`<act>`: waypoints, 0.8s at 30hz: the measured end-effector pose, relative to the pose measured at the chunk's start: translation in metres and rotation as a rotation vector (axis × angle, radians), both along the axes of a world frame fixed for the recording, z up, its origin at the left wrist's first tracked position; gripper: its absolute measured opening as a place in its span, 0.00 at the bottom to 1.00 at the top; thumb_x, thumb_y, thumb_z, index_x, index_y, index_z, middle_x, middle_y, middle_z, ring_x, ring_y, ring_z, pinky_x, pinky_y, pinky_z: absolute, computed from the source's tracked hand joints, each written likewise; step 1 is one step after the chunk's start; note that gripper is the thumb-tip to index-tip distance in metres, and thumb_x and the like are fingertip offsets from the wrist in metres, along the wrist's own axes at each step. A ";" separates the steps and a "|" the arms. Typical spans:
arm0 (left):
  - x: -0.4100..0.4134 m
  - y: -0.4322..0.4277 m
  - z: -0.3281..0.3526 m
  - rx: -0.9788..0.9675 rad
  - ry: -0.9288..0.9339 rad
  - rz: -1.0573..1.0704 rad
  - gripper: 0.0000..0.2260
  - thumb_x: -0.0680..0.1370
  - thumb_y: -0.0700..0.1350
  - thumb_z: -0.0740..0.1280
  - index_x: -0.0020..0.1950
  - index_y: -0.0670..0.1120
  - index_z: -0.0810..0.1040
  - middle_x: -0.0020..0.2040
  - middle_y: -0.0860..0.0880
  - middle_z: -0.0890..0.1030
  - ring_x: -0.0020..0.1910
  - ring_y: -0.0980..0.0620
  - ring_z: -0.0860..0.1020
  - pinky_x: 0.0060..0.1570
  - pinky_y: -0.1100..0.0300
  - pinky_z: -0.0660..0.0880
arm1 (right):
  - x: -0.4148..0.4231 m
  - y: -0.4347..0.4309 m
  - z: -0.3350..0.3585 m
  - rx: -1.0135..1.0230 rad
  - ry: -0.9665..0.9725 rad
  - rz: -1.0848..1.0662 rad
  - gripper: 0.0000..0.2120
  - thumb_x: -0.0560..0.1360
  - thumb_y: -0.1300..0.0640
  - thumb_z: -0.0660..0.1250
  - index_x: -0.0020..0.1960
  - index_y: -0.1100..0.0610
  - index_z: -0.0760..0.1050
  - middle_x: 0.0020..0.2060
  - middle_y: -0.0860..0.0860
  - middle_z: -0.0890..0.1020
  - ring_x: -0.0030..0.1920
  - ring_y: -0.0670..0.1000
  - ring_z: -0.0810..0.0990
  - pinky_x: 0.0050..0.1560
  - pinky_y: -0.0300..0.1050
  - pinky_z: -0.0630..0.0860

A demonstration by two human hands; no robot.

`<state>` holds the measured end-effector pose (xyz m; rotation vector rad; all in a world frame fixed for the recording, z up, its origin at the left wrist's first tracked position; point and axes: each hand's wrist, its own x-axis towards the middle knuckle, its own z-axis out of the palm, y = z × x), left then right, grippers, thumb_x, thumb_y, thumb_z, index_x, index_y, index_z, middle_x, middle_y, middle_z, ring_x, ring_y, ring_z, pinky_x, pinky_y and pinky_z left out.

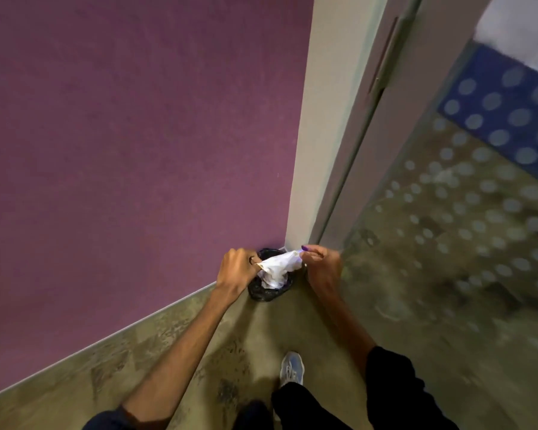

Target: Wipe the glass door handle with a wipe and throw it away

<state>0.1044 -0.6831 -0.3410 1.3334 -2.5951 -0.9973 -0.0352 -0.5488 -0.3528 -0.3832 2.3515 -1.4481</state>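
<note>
Wipe [280, 264], one, pinched between left hand [236, 268], right hand [321, 265]; over one bin [266, 293].

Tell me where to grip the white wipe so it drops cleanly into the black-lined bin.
Probably best by one top corner, from above. The wipe is stretched between the left hand and right hand directly over the bin, its crumpled middle sagging down; letting go with one hand would leave it hanging over the opening.

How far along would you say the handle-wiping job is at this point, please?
The wiping looks finished: both hands are down in the corner by the purple wall, away from the door. In hand: the left hand and right hand stretch the crumpled white wipe between them, above the black-lined bin. Left: letting the wipe go into the bin.
</note>
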 end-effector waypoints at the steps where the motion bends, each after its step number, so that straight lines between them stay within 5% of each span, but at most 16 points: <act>1: -0.009 -0.007 -0.010 0.000 0.002 0.008 0.08 0.70 0.36 0.70 0.40 0.47 0.87 0.36 0.44 0.86 0.39 0.45 0.84 0.36 0.61 0.69 | -0.007 -0.011 -0.010 0.032 0.041 0.022 0.07 0.71 0.64 0.71 0.47 0.58 0.86 0.42 0.56 0.87 0.40 0.52 0.85 0.44 0.38 0.79; 4: -0.029 -0.029 -0.042 0.002 -0.001 -0.037 0.11 0.71 0.34 0.68 0.42 0.47 0.88 0.37 0.42 0.86 0.39 0.44 0.84 0.35 0.60 0.69 | -0.027 -0.040 -0.039 0.117 0.050 0.013 0.08 0.73 0.62 0.71 0.51 0.57 0.85 0.47 0.56 0.87 0.47 0.55 0.85 0.54 0.46 0.80; 8: -0.052 -0.058 -0.101 0.002 -0.025 -0.110 0.12 0.76 0.38 0.67 0.53 0.50 0.86 0.47 0.42 0.87 0.47 0.39 0.84 0.42 0.53 0.78 | -0.058 -0.080 -0.093 0.097 -0.012 -0.071 0.08 0.72 0.64 0.72 0.50 0.58 0.85 0.45 0.56 0.87 0.45 0.49 0.85 0.47 0.26 0.72; 11: -0.070 -0.077 -0.143 -0.034 -0.089 -0.079 0.12 0.78 0.41 0.64 0.56 0.49 0.85 0.50 0.37 0.85 0.50 0.33 0.81 0.46 0.47 0.79 | -0.071 -0.105 -0.134 0.115 -0.016 -0.036 0.09 0.72 0.64 0.71 0.51 0.59 0.85 0.45 0.56 0.87 0.47 0.52 0.85 0.52 0.37 0.77; 14: -0.085 -0.093 -0.178 -0.081 -0.187 -0.095 0.12 0.79 0.42 0.62 0.56 0.46 0.84 0.50 0.34 0.84 0.51 0.31 0.80 0.48 0.44 0.77 | -0.079 -0.124 -0.169 0.145 -0.055 0.002 0.11 0.73 0.65 0.69 0.53 0.59 0.84 0.48 0.56 0.87 0.51 0.51 0.84 0.52 0.32 0.73; 20: -0.089 -0.111 -0.229 -0.051 -0.341 -0.200 0.20 0.79 0.37 0.62 0.71 0.47 0.73 0.57 0.36 0.81 0.59 0.33 0.77 0.58 0.45 0.73 | -0.083 -0.140 -0.212 0.378 -0.162 0.118 0.17 0.75 0.63 0.65 0.63 0.61 0.78 0.57 0.62 0.82 0.60 0.59 0.80 0.59 0.47 0.75; 24: -0.086 -0.113 -0.239 -0.014 -0.385 -0.212 0.14 0.83 0.43 0.59 0.66 0.43 0.76 0.56 0.34 0.81 0.57 0.33 0.78 0.55 0.45 0.73 | -0.073 -0.150 -0.213 0.424 -0.099 0.178 0.18 0.75 0.64 0.63 0.64 0.59 0.78 0.58 0.62 0.82 0.59 0.61 0.80 0.61 0.52 0.76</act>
